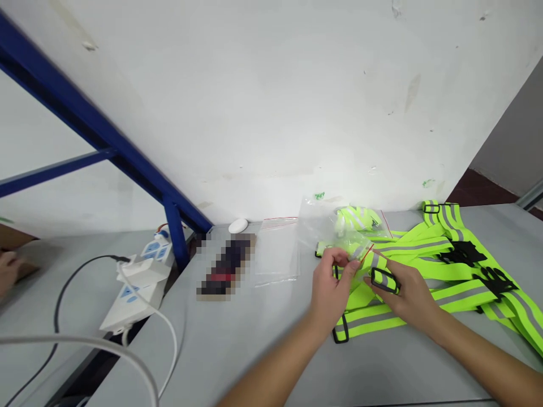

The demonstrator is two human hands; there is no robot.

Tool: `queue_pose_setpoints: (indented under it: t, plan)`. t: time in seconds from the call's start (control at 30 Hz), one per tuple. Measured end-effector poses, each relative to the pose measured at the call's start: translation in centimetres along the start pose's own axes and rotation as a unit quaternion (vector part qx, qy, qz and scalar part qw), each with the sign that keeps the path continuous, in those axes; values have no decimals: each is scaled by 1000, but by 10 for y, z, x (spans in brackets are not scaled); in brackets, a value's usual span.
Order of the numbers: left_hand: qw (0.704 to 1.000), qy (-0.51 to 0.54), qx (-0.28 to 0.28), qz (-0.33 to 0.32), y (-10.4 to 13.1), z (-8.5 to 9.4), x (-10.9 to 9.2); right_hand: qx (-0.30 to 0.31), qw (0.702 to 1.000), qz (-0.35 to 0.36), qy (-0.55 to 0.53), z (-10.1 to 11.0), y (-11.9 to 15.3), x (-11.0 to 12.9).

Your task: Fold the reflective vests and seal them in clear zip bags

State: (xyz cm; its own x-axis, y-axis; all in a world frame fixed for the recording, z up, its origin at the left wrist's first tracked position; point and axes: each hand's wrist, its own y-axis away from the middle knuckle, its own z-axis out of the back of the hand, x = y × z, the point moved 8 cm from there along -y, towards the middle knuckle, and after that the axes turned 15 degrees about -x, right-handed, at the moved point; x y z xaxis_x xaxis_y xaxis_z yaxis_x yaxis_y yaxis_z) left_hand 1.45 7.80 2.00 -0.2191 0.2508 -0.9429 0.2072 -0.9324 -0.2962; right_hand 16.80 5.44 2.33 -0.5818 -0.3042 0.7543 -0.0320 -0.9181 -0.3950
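My left hand point(333, 285) pinches the open end of a clear zip bag point(316, 223), close to its red seal line. The bag stretches up and away toward the wall. In my right hand point(409, 294) is a folded neon yellow reflective strap point(375, 261) with a grey stripe and a black buckle point(386, 280). The strap's end is at the mouth of the bag; I cannot tell how far inside it is. Under and beyond both hands lie more reflective straps point(462, 297) with black buckles and clips, spread over the right side of the table.
Behind the straps sits a filled bag point(358, 219) against the wall. Flat clear bags point(278, 249) lie left of my hands, near a blurred-out dark object point(229, 265) and a white disc point(238, 226). Farther left are a power strip point(136, 294), cables and a blue frame point(172, 226). Another person's hand point(8, 271) shows at far left.
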Motion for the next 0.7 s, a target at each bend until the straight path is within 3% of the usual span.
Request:
queue_pose_setpoints:
  t: [0.13,0.4,0.5,0.6,0.7]
  plan:
    - [988,-89,65,-104,3,-8,-17,-9,998,56,34,-1,2,3]
    - [933,-242,140,-226,8,-23,-21,8,967,159,199,-11,11,3]
    - [901,-288,126,-300,10,-22,-29,11,973,130,190,-12,9,2]
    - [856,-332,77,-388,14,-19,-41,14,983,83,164,-13,6,-1]
    - [827,-355,50,-433,19,-19,-49,3,980,75,185,-11,3,-2]
